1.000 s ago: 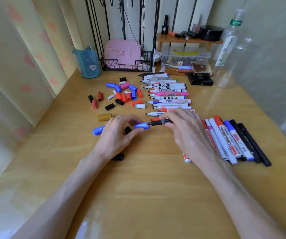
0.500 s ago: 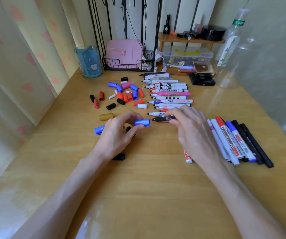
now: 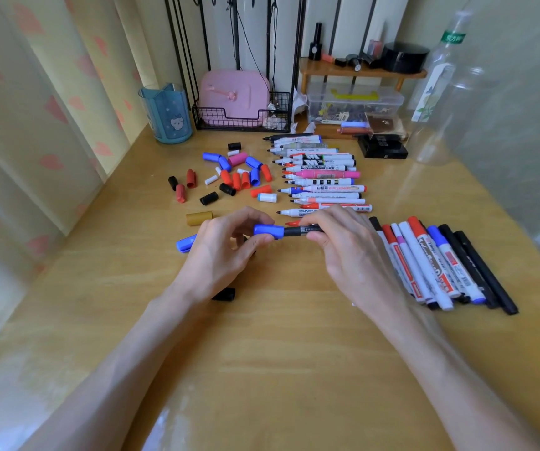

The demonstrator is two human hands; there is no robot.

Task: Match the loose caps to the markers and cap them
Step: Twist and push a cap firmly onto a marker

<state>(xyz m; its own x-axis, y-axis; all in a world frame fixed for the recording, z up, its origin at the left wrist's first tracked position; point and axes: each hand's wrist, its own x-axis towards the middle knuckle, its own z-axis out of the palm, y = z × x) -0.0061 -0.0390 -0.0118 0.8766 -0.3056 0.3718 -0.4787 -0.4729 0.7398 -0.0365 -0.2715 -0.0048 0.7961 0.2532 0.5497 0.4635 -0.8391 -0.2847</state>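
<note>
Wooden and glossy, the desk (image 3: 278, 369) fills our view, backed by a wall where a blue cup (image 3: 167, 113) and a pink case in a black wire basket (image 3: 242, 120) stand. We take the black marker (image 3: 304, 229) at the middle of the desk as our landmark. Our right hand (image 3: 350, 255) pinches its barrel between thumb and fingertips, the other fingers loosely curled. Our left hand (image 3: 223, 252) grips a blue cap (image 3: 268, 230) between thumb and forefinger, and this cap sits over the marker's left end; we cannot tell whether it is pressed fully home. Beyond the marker lies a row of uncapped markers (image 3: 320, 177), tips pointing left. Beyond it and to the left, loose caps (image 3: 239, 177) in red, blue, black, white and pink lie scattered. To its right, a bundle of capped markers (image 3: 441, 265) lies side by side. Just left of our left hand another blue cap (image 3: 185, 244) peeks out, and a black cap (image 3: 224, 294) lies near our left wrist.
</note>
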